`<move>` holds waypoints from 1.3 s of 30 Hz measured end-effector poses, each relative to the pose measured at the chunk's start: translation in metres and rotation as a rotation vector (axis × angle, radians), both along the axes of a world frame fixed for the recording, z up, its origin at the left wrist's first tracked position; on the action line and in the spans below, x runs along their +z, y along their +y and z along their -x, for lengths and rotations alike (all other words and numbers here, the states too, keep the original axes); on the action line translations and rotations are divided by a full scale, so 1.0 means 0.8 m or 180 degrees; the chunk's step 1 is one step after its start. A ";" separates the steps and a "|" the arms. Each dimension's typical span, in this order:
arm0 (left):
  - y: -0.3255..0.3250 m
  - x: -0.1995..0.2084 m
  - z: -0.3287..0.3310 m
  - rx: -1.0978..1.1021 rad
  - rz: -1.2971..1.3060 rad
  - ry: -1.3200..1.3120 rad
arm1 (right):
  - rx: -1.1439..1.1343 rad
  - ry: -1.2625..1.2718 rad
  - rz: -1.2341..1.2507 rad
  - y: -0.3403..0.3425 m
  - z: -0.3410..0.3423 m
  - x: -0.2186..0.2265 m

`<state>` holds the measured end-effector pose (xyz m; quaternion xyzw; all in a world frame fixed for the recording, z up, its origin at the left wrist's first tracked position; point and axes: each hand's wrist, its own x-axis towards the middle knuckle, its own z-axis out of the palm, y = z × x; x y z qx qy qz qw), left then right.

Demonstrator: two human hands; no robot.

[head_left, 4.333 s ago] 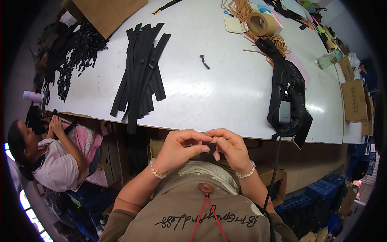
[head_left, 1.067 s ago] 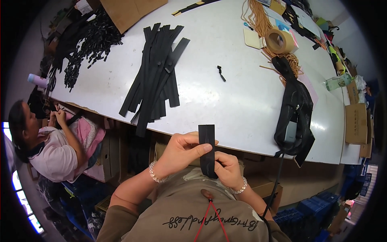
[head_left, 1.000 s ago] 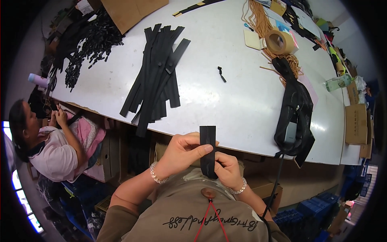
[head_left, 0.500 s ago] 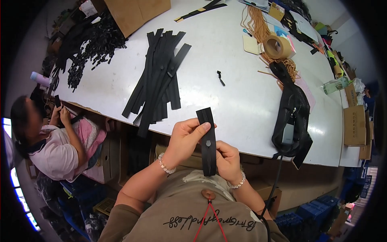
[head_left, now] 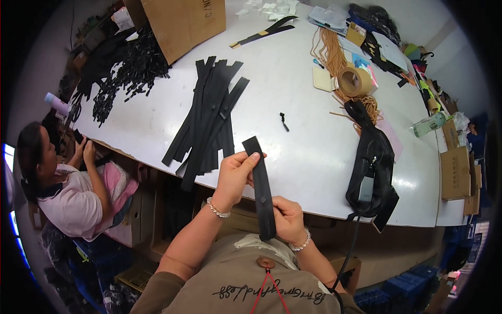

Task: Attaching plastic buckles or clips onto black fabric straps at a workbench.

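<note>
Long black flat strap (head_left: 260, 183) held in both hands, just off the near edge of the white worktop (head_left: 314, 157).

Left hand (head_left: 235, 175) fingers pinch the strap's upper end; right hand (head_left: 286, 220) fingers clamp its lower part, near the small stud. Risk: the strap may slip if either pinch loosens. Beyond the strap, the pile of black straps (head_left: 209, 118) lies near the edge; bare worktop opens to its right.
</note>
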<state>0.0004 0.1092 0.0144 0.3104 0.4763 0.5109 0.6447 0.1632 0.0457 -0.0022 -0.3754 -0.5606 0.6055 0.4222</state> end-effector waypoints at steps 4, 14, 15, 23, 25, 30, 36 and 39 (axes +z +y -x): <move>0.005 -0.012 0.004 -0.0026 0.0227 -0.0028 | 0.0012 0.0002 0.0224 -0.003 0.006 0.001; -0.033 -0.003 0.023 -0.0390 0.0320 0.0557 | -0.0513 -0.0576 0.0132 0.000 0.007 -0.007; -0.021 0.013 0.035 -0.0367 -0.0150 0.0785 | -0.0501 -0.0495 0.0245 0.000 0.003 -0.010; 0.125 0.054 0.086 0.0585 -0.1123 0.1584 | -0.0843 -0.0778 0.0121 0.005 -0.033 -0.031; 0.153 0.001 0.115 0.0709 -0.1342 0.2836 | -0.0848 -0.0802 0.0139 0.009 -0.026 -0.027; 0.135 -0.036 0.102 0.0853 -0.1452 0.3884 | -0.0968 -0.1108 -0.0231 0.017 -0.032 -0.044; 0.144 -0.040 0.201 0.1288 -0.0891 0.2076 | -0.1043 -0.1087 -0.0315 0.019 -0.023 -0.049; 0.171 -0.039 0.285 0.1655 -0.0667 0.0220 | -0.1101 -0.1008 -0.0225 0.016 -0.030 -0.054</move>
